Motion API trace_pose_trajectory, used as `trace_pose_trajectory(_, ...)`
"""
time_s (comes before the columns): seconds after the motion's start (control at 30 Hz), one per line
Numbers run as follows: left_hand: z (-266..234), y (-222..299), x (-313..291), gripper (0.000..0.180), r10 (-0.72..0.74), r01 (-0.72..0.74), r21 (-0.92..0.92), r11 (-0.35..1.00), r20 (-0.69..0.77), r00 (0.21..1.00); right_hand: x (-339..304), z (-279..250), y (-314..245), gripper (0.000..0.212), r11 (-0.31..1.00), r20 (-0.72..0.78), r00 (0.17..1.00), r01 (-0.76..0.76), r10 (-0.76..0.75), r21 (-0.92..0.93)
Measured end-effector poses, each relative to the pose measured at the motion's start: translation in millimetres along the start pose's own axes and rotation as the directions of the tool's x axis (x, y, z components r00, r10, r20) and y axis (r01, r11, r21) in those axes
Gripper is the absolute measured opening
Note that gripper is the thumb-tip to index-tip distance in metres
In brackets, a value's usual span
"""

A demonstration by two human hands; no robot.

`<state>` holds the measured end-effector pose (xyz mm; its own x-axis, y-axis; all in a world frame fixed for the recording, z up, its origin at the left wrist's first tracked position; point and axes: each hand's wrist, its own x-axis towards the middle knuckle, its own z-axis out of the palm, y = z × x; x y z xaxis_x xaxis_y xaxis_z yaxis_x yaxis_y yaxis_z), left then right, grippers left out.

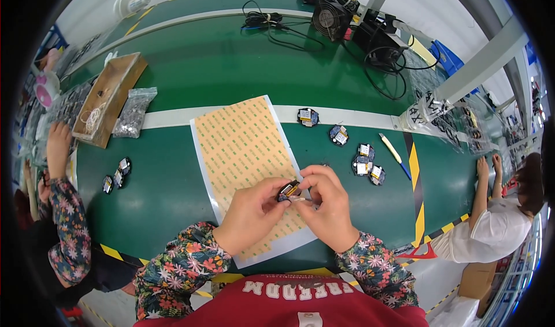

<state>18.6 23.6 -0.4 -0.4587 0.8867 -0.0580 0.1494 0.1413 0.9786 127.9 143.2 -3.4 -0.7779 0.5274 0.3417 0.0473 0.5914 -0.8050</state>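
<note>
Above a tan adhesive sheet (243, 136) printed with green marks, my left hand (250, 212) grips a small round black electronic module (287, 190) between thumb and fingers. Part of the module is hidden by the fingertips. Close against its right side, my right hand (327, 207) has its thumb and fingers pinched together. A thin pale piece shows by the right fingertips, too small to name. More modules with silver and yellow batteries lie to the right, including one module (339, 134) near the white strip. Another module (118, 178) sits in a small group at the left.
A blue-handled cutter (395, 155) lies right of the modules. At the left stand a wooden box (110, 99) and a clear bag of small parts (135, 112). Cables and a black fan (328, 19) occupy the far side. Co-workers sit at both sides.
</note>
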Motion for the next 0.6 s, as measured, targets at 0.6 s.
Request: trace_pose_trajectory(0.6, -4, 7, -2, 0.03, 0.091, -0.089, 0.136, 0.987, -0.003, 0.996, -4, 4, -3, 0.021, 0.998, -0.009, 0.999, 0.05, -0.05, 0.038)
